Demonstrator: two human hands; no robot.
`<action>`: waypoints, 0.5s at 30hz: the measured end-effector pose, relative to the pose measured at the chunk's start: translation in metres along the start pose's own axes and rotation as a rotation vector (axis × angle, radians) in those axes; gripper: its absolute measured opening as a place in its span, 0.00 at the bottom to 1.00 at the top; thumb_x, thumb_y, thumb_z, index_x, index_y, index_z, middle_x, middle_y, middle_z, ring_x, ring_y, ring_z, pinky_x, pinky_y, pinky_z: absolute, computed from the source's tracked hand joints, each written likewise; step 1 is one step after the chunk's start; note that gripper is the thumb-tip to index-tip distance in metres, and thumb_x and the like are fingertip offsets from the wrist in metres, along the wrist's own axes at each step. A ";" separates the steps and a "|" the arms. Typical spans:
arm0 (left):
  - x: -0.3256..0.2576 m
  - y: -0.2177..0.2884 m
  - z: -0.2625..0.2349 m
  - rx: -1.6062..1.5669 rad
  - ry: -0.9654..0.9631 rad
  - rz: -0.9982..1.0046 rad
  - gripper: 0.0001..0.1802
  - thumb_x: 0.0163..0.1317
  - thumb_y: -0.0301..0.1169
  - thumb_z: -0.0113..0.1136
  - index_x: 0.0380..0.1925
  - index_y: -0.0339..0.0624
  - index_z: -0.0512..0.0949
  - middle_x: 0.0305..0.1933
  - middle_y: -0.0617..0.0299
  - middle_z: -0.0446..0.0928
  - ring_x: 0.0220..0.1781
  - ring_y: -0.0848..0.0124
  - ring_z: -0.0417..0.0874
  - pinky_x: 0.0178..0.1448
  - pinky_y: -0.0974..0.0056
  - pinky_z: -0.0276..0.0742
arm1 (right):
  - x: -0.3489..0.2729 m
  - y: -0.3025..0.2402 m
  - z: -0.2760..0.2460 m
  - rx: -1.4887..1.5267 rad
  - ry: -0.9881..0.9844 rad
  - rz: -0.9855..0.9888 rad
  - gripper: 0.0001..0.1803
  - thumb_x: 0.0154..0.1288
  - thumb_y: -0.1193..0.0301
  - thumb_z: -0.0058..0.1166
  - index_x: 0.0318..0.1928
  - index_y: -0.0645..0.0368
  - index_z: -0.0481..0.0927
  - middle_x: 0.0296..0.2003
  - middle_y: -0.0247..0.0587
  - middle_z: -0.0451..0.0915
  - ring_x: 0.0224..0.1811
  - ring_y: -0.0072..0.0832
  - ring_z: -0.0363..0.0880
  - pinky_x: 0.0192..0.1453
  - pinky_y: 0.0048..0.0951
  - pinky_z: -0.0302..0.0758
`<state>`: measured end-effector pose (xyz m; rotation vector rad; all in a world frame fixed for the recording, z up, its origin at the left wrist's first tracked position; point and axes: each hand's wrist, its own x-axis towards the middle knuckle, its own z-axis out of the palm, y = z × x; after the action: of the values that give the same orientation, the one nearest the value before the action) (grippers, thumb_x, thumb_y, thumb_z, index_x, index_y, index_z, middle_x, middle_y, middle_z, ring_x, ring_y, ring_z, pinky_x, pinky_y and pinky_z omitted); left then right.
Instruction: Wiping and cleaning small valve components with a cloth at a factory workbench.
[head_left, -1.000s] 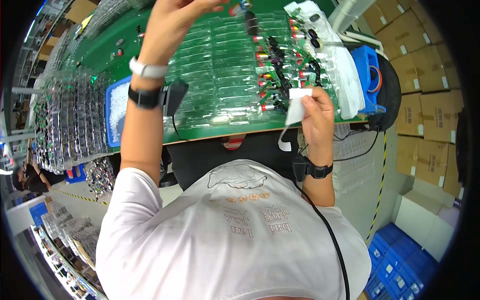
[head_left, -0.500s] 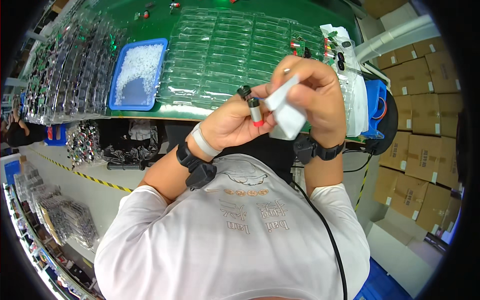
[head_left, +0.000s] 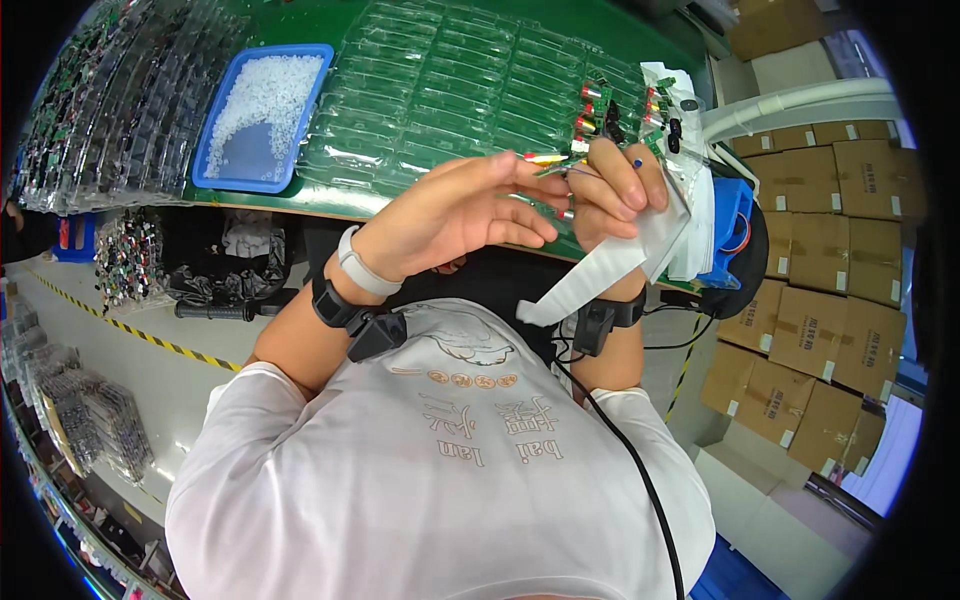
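Observation:
My left hand is raised over the front edge of the bench, fingers stretched and apart. Its thumb tip is beside a small red-ended cylinder; whether they touch is unclear. My right hand is closed, fingers curled on a folded white strip that hangs down toward my lap. A thin wire shows by its fingers, and a small blue tip pokes out between them. Just beyond the hands, several small cylinders with green circuit boards lie on the clear plastic trays.
A blue tray of small white pieces stands left of the clear trays. Stacked filled trays rise at far left. A white sheet with more parts and a blue bin are at right. Cardboard boxes stand beyond.
My left hand has opened and no longer visibly holds the black, silver and red cylinder. My right hand has curled tighter and turned, and the white strip now hangs down longer.

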<state>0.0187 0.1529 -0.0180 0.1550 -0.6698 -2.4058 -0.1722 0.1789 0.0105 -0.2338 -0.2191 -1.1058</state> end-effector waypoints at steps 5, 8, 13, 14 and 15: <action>0.011 -0.014 -0.013 -0.088 0.140 -0.176 0.24 0.68 0.43 0.51 0.52 0.32 0.70 0.48 0.51 0.75 0.46 0.62 0.81 0.53 0.61 0.78 | -0.001 -0.015 -0.007 -0.177 -0.189 0.111 0.11 0.60 0.77 0.56 0.23 0.63 0.69 0.31 0.42 0.68 0.33 0.26 0.65 0.33 0.19 0.76; 0.013 -0.018 -0.001 -0.089 0.148 -0.169 0.22 0.67 0.42 0.53 0.50 0.34 0.71 0.46 0.53 0.76 0.45 0.65 0.81 0.51 0.62 0.78 | 0.000 -0.022 -0.013 -0.278 -0.277 0.139 0.11 0.60 0.74 0.57 0.23 0.62 0.71 0.31 0.41 0.69 0.31 0.24 0.65 0.29 0.16 0.74; 0.012 -0.019 0.003 0.010 0.011 -0.109 0.17 0.65 0.31 0.56 0.50 0.35 0.72 0.43 0.56 0.77 0.43 0.70 0.81 0.47 0.67 0.79 | -0.007 -0.026 -0.013 -0.503 -0.255 0.077 0.12 0.63 0.69 0.55 0.24 0.60 0.73 0.30 0.39 0.71 0.27 0.23 0.65 0.24 0.15 0.69; 0.012 -0.018 0.001 0.049 -0.008 -0.093 0.17 0.64 0.28 0.57 0.51 0.35 0.72 0.43 0.57 0.78 0.42 0.71 0.81 0.46 0.68 0.79 | -0.008 -0.026 -0.011 -0.554 -0.220 0.053 0.11 0.62 0.70 0.55 0.24 0.60 0.73 0.30 0.39 0.71 0.27 0.23 0.66 0.26 0.16 0.69; 0.011 -0.018 -0.001 0.050 -0.005 -0.095 0.17 0.64 0.28 0.57 0.51 0.35 0.72 0.43 0.57 0.78 0.42 0.71 0.81 0.46 0.68 0.79 | -0.010 -0.027 -0.009 -0.551 -0.221 0.052 0.11 0.62 0.70 0.55 0.24 0.60 0.73 0.30 0.39 0.71 0.27 0.23 0.66 0.26 0.16 0.69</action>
<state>0.0001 0.1580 -0.0269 0.2067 -0.7407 -2.4816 -0.2001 0.1736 0.0014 -0.8510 -0.0988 -1.0711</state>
